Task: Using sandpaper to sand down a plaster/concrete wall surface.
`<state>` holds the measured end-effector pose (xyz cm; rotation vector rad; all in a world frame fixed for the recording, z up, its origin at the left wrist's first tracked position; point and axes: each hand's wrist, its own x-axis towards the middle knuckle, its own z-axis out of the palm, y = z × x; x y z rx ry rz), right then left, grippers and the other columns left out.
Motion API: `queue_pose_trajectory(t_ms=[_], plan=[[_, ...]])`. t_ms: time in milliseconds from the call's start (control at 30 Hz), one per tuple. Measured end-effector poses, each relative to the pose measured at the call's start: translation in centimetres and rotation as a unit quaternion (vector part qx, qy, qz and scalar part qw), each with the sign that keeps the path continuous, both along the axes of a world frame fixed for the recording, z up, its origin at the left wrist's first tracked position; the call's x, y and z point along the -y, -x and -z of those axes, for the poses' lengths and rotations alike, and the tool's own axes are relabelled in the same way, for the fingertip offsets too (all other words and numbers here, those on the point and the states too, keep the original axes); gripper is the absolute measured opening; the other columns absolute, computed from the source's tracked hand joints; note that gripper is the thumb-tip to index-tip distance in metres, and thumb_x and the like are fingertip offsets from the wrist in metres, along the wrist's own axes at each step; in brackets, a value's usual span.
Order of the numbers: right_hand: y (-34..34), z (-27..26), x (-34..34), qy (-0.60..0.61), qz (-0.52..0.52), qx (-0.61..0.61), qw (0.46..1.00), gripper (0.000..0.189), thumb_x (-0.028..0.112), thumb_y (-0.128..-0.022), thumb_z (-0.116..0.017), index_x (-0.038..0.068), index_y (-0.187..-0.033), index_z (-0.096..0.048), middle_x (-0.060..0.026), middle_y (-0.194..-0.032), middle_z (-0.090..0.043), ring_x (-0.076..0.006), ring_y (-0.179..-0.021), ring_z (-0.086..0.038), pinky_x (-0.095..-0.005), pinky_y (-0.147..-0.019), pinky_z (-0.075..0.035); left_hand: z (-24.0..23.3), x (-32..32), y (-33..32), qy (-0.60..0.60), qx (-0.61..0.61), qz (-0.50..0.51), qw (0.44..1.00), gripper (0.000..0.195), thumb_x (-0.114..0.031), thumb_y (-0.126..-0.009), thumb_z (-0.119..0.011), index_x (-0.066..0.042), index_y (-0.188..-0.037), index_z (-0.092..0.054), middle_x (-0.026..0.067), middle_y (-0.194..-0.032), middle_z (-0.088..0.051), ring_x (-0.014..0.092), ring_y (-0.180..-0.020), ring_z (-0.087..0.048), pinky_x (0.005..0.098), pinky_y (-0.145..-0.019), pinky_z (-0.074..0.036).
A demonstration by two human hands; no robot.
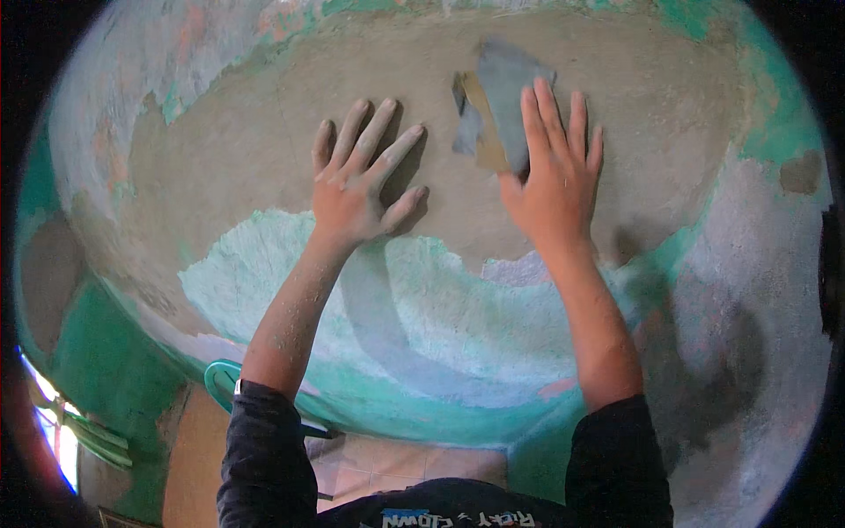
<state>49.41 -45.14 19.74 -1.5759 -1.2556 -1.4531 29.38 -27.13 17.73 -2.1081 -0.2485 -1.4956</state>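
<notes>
Before me is a wall with a large patch of bare grey-brown plaster (264,152), ringed by peeling green and pale paint. My left hand (360,171), dusty and with fingers spread, rests against the plaster left of centre and holds nothing. My right hand (554,158) lies palm to the wall, pressing a worn grey abrasive sheet (508,92), probably sandpaper, under its fingers. A torn, folded edge with a tan backing (485,125) sticks out on the sheet's left side.
Pale green paint (462,317) covers the wall below the plaster. A teal rounded plastic object (221,383) shows beside my left forearm. Pinkish floor tiles (396,462) lie at the bottom. A bright window (59,435) stands at the lower left.
</notes>
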Motion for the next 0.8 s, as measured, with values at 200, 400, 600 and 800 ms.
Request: queue_pose_trajectory(t_ms=[200,400,600,800], plan=[[1.3,11.2,0.0,0.039,-0.010,-0.110,0.993,0.096,0.020,-0.073,-0.078,0.013,-0.161,-0.041,-0.0062,-0.170,-0.037,-0.0444,-0.157,-0.026,-0.0650,-0.124,-0.019,1.0,-0.6,0.0,-0.001,0.036,0.033,0.999,0.068,-0.055,-0.085,-0.072,-0.033,-0.148,-0.062,0.0076,-0.164,-0.047,0.033,-0.153,-0.040,0.0578,-0.126,-0.019],[3.6,19.6,-1.6,0.012,-0.028,-0.165,0.986,0.094,0.022,-0.075,-0.073,0.005,-0.161,-0.039,-0.0133,-0.171,-0.033,-0.0493,-0.158,-0.019,-0.0649,-0.125,-0.015,7.3,-1.5,2.6,0.062,0.005,0.014,0.998,0.068,-0.054,-0.087,-0.073,-0.032,-0.150,-0.060,0.0088,-0.167,-0.042,0.037,-0.154,-0.036,0.0611,-0.125,-0.018],[8.9,23.4,-4.6,0.011,-0.032,-0.245,0.969,0.108,0.060,-0.092,-0.069,-0.003,-0.165,-0.020,-0.0285,-0.173,-0.016,-0.0532,-0.159,-0.009,-0.0636,-0.126,-0.009,14.5,-3.8,8.8,0.155,-0.001,0.035,0.987,0.068,-0.042,-0.086,-0.078,-0.019,-0.148,-0.062,0.0180,-0.168,-0.038,0.043,-0.157,-0.031,0.0624,-0.125,-0.019],[16.1,25.4,-9.6,0.015,-0.091,-0.289,0.953,0.099,0.056,-0.098,-0.062,-0.002,-0.166,-0.019,-0.0290,-0.173,-0.013,-0.0546,-0.159,-0.006,-0.0649,-0.125,-0.007,19.8,-8.6,16.7,0.238,0.041,0.007,0.970,0.071,-0.037,-0.082,-0.083,-0.021,-0.148,-0.062,0.0208,-0.167,-0.038,0.046,-0.156,-0.031,0.0634,-0.123,-0.022]])
